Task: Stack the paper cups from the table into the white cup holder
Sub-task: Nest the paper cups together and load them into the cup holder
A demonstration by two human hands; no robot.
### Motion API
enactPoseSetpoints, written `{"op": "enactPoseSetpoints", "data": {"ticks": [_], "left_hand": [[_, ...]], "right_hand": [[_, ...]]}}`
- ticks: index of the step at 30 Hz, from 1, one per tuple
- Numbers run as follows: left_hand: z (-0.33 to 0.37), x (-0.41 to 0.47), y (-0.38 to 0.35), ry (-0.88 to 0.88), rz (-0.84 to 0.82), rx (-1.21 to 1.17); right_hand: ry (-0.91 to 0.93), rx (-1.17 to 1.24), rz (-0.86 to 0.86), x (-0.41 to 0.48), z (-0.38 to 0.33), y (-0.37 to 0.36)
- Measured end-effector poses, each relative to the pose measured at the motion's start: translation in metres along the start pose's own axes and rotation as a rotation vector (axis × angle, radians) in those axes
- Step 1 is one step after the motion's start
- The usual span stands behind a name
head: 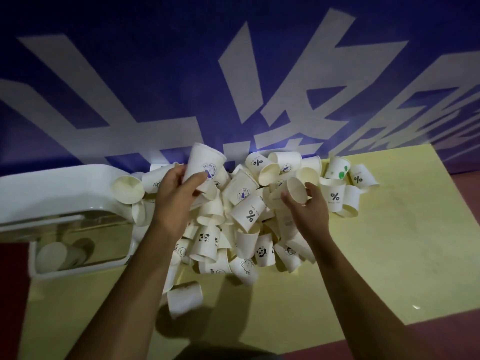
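A heap of several white paper cups [241,224] with printed logos lies on the pale yellow table [376,255]. My left hand [176,201] grips a cup with a blue logo [205,165], bottom pointing up and away, lifted above the heap's left side. My right hand [309,206] holds a plain cup [296,189] on its side, mouth toward me, over the heap's right part. The white cup holder [59,188] stands at the left edge of the table. Through its clear window I see stacked cups [59,255] inside.
A blue wall banner [181,87] with large white characters rises right behind the table. One cup [184,298] lies apart near the table's front. Dark red floor [462,203] shows at right and left. Bare yellow tabletop stretches to the right of the heap.
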State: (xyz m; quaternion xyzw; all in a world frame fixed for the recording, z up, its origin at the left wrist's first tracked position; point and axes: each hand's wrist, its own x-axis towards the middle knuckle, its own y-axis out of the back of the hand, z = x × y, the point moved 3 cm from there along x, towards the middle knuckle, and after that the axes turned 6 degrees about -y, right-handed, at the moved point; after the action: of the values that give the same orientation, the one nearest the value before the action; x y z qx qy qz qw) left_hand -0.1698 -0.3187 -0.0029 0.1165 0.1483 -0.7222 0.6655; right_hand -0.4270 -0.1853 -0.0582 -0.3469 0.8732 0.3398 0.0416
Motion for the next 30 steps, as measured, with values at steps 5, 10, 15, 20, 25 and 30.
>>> {"op": "enactPoseSetpoints", "data": {"ticks": [5,10,15,20,25,30], "left_hand": [[-0.011,-0.014,0.035,-0.049,-0.086,-0.065],[-0.013,-0.035,0.073,-0.158,-0.214,0.018],[-0.012,-0.051,0.125,-0.156,-0.172,-0.037],[-0.003,-0.07,0.191,-0.225,-0.076,-0.039],[0.0,-0.081,0.266,-0.314,-0.093,0.131],[-0.011,-0.079,0.343,-0.382,0.002,0.419]], "right_hand": [[0.174,-0.016,-0.024,-0.029,-0.022,0.011],[0.294,0.011,-0.151,-0.063,-0.058,-0.002],[0.366,0.04,-0.289,-0.107,-0.089,-0.036],[0.405,0.039,-0.411,-0.159,-0.114,-0.081],[0.466,-0.014,-0.489,-0.208,-0.128,-0.136],[0.473,-0.041,-0.536,-0.247,-0.135,-0.189]]}}
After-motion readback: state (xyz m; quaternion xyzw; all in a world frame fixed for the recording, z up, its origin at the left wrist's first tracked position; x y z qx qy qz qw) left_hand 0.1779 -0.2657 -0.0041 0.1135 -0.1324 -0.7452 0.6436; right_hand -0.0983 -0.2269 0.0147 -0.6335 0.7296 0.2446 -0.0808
